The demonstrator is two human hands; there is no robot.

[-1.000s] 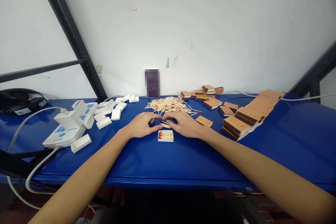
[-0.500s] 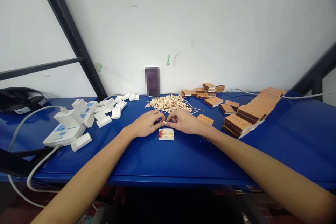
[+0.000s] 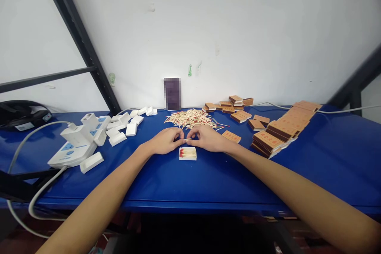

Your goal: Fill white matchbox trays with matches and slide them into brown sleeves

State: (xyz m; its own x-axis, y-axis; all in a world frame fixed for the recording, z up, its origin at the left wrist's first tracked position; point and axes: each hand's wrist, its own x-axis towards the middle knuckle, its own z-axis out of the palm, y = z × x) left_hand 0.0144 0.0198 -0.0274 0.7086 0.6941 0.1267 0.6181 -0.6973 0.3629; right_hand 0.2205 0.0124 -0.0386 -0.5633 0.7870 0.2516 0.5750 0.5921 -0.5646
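Observation:
My left hand [image 3: 167,141] and my right hand [image 3: 206,138] meet at the middle of the blue table, thumbs and fingers pinched on a few matches [image 3: 187,139] between them. How many matches they hold is hidden by the fingertips. Just in front of the hands lies a white matchbox tray [image 3: 187,159], partly filled with matches whose red heads point left. Behind the hands spreads a loose pile of matches [image 3: 190,117]. To the right of my right hand a brown matchbox sleeve [image 3: 231,136] lies flat.
White empty trays [image 3: 118,139] lie scattered at left beside a power strip [image 3: 71,152] with chargers and cables. Brown matchboxes [image 3: 241,116] are heaped at the back right, with long stacked rows [image 3: 268,141] further right. A pixelated dark object [image 3: 172,94] leans on the wall.
The hands stay over nearly the same spot, and the fingers have shifted slightly around the matches. The view has moved a little. The tray's contents look the same.

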